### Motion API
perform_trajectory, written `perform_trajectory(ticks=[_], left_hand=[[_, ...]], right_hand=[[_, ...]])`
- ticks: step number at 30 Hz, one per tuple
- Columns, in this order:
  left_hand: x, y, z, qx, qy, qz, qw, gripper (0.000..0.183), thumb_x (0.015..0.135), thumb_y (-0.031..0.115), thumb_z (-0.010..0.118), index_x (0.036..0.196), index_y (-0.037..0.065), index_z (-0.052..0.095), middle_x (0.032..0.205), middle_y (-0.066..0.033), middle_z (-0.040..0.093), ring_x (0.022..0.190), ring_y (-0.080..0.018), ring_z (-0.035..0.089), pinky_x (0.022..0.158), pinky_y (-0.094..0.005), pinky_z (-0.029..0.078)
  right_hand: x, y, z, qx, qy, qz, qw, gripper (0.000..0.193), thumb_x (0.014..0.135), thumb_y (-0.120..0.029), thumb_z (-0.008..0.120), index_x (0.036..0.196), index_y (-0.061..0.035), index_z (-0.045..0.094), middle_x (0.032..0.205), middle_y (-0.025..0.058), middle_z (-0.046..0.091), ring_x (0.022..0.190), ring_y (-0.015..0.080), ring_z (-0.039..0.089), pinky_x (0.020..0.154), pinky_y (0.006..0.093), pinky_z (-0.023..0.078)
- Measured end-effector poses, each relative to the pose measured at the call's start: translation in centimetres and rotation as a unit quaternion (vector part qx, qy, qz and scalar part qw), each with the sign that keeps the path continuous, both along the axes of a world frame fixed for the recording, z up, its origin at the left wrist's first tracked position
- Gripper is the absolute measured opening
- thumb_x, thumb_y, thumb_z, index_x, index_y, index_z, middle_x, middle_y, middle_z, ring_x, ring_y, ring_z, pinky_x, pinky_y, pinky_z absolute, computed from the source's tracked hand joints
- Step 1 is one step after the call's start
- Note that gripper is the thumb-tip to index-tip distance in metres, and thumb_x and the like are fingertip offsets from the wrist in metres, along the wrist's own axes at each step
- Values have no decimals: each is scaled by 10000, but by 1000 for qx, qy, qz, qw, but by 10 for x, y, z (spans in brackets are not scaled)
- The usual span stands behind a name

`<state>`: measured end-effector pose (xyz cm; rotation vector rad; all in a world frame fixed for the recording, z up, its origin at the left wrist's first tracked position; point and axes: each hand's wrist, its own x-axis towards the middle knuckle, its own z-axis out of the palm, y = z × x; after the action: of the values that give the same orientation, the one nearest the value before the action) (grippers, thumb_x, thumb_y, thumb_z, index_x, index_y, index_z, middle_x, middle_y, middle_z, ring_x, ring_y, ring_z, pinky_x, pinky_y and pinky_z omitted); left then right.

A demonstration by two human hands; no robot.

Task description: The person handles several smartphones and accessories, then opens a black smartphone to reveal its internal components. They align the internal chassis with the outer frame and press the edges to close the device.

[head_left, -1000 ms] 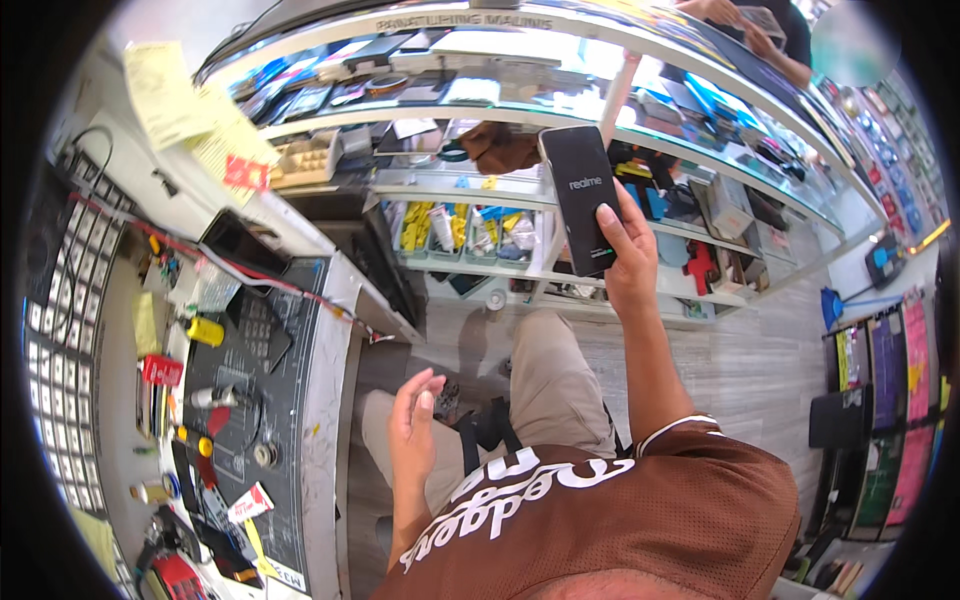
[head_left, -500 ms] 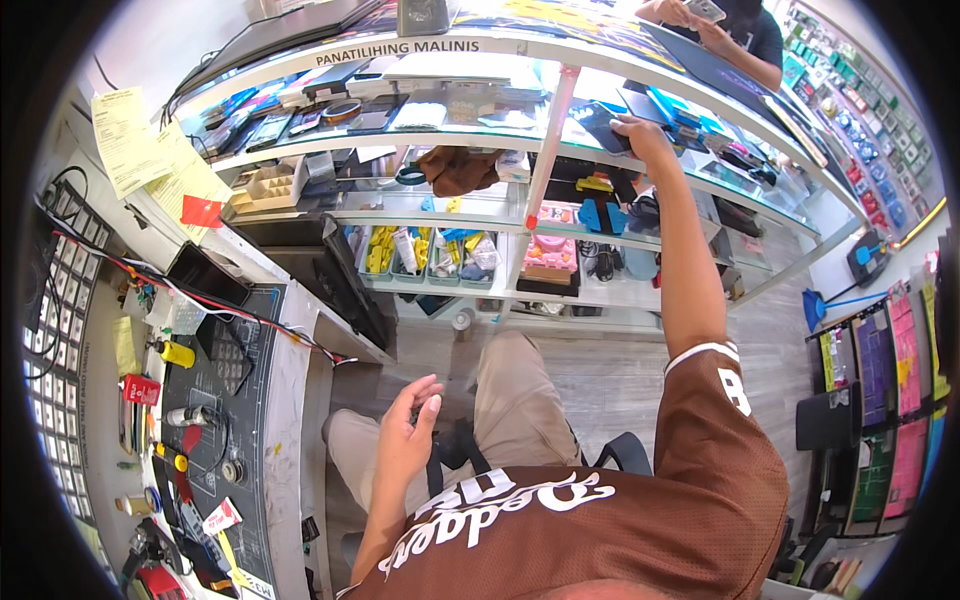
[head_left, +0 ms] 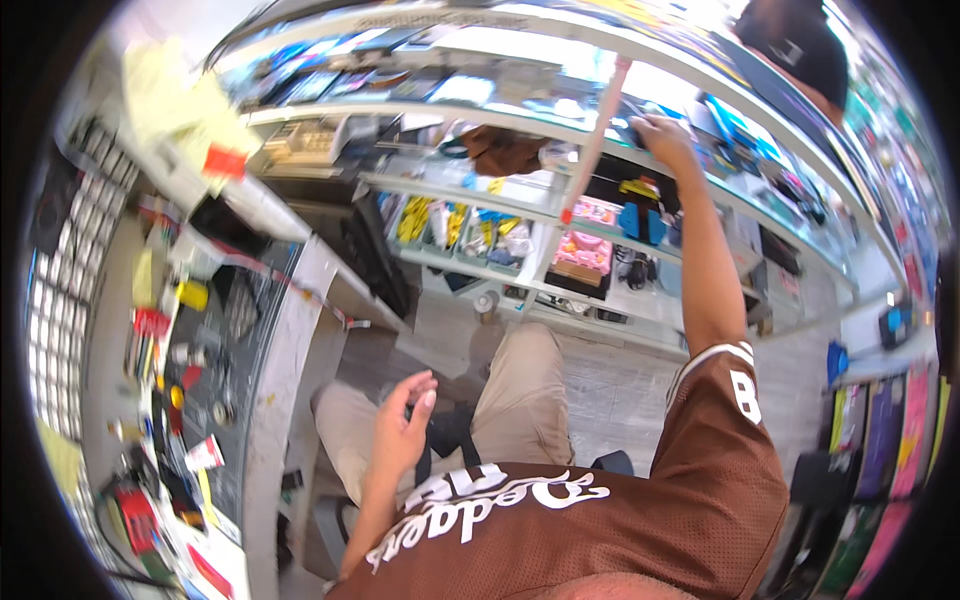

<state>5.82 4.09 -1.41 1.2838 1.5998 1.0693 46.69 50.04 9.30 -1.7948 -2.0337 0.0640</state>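
Note:
My right hand [head_left: 667, 142] reaches forward over the upper glass shelf, just right of the pinkish upright post [head_left: 597, 145]. Its fingers are closed at the edge of a dark flat thing [head_left: 627, 132]; blur hides its exact kind. Above my lap, my left hand [head_left: 403, 428] hangs with its fingers loosely bent and apart, holding nothing. Around my right hand, the shelf carries bright blue flat items [head_left: 722, 118] and other small goods. Below it are a blue stand-like piece [head_left: 642, 222] and a pink case [head_left: 583, 252].
The white-framed glass counter [head_left: 480, 205] spans the front, with bins of yellow packs [head_left: 430, 220] and a brown bundle [head_left: 503, 150] inside. At left stands a cluttered workbench [head_left: 262, 330]. Another person [head_left: 800, 55] is beyond the counter. Colourful panels [head_left: 880, 420] hang at right.
My view has turned, so the counter appears further right and lower. My right hand and the dark flat thing have shifted left toward the post. My left hand stays over my lap.

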Motion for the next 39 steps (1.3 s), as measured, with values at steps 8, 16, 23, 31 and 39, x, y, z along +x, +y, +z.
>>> perform_trajectory(ticks=[8,16,23,31,39], left_hand=[[9,-13,20,73,32,64,995,336,1074,195,554,1375,53,597,1149,-135,641,1056,-271,645,954,-350,498],[-28,-51,31,56,30,240,969,302,1098,183,490,1360,91,608,832,-88,528,777,-185,540,711,-346,437],[-105,-74,41,186,-6,358,915,285,1102,255,538,1185,52,721,901,15,676,716,-53,521,680,-250,459],[-221,-170,32,327,120,605,716,290,1094,258,542,1162,33,713,1036,-20,697,805,-71,537,702,-249,465],[-247,-183,29,280,338,565,699,262,1080,244,555,1101,53,733,870,-4,595,809,-118,466,825,-299,370]], right_hand=[[206,104,-59,255,-206,147,933,297,1049,-112,542,1304,-88,693,1286,100,717,1157,264,690,989,354,556],[-20,-133,1,288,487,-5,825,171,958,-44,560,878,-26,710,917,92,677,853,193,617,784,297,483],[-187,-220,-62,78,496,315,805,188,869,-54,447,689,-77,398,706,17,353,663,138,325,598,305,258],[-372,-405,-106,-332,521,399,678,187,1047,-142,588,998,-34,733,701,-74,492,598,29,379,545,224,292],[-445,-453,-91,-396,431,431,686,259,1073,-214,599,1024,-4,742,650,-70,512,591,12,427,541,217,325]])
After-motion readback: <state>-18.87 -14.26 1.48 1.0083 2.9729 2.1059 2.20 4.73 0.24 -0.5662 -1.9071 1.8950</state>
